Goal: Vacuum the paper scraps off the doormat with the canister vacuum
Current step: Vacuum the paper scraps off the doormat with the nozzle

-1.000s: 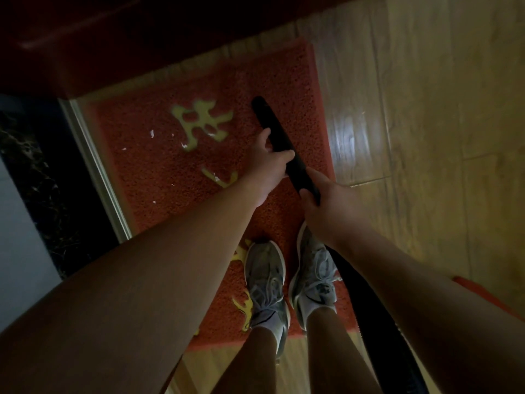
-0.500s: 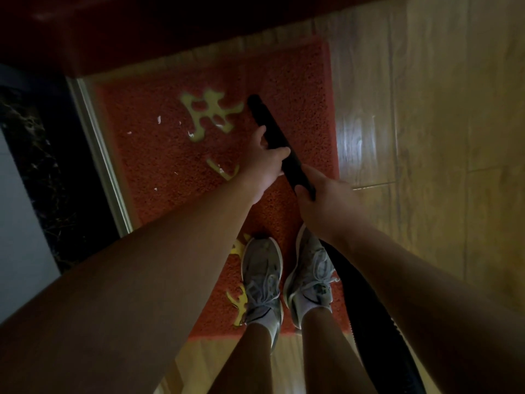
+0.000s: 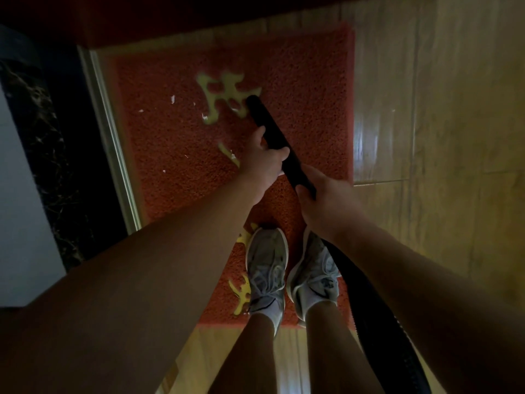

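A red doormat (image 3: pixel 306 89) with yellow characters lies on the floor under my feet. Several small white paper scraps (image 3: pixel 172 99) dot its left half. Both hands hold the black vacuum tube (image 3: pixel 272 132): my left hand (image 3: pixel 262 160) grips it further down toward the nozzle, and my right hand (image 3: pixel 326 200) grips it higher up, where the ribbed hose (image 3: pixel 377 317) begins. The nozzle tip rests on the yellow character, next to a scrap. The canister is out of view.
Glossy wood-look floor (image 3: pixel 440 137) spreads to the right. A pale metal threshold strip (image 3: pixel 110 143) and dark marble sill run along the mat's left edge. A dark red door or wall (image 3: pixel 170 21) borders the far side. My two grey sneakers (image 3: pixel 267 268) stand on the mat's near part.
The nozzle has slid left across the mat, from right of the yellow character onto it. Both hands keep their hold on the tube.
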